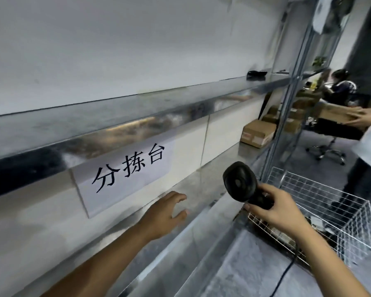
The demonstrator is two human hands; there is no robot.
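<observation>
Gripping a black handheld scanner [239,182] by its handle, the right hand [274,213] holds it up above the near corner of a white wire basket [341,211], fingers clamped round the grip and the round head tilted up and to the left. The scanner is in the air, just off the right side of the steel counter [204,185], and a dark cable [285,273] runs down below the forearm. The left hand [165,213] reaches forward low over the counter, fingers apart and loosely bent, holding nothing; whether it touches the surface I cannot tell. Beyond it a white sign [124,174] with three black characters stands against the wall under a metal shelf [116,116]. A cardboard box [258,132] sits at the counter's far end
</observation>
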